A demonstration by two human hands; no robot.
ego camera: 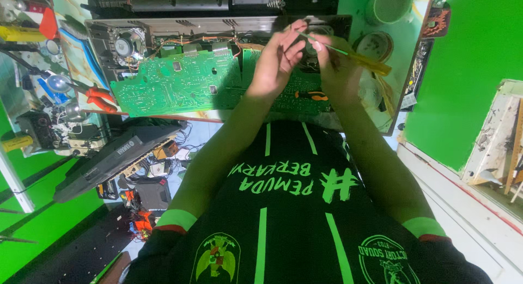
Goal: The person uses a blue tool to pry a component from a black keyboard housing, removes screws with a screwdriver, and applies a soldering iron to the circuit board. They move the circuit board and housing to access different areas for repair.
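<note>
While hovering above the green circuit board [180,82], pinching a light, stiff, slim screwdriver [354,56]: right hand [340,71] clamping its yellow handle, left hand [278,58] fingertips closing on the shaft.

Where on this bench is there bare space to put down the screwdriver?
Little. A bare strip of bench top runs along the near edge, below the green circuit board. Left is crowded: red pliers and small parts. Right, round containers fill the corner beside the right hand.
</note>
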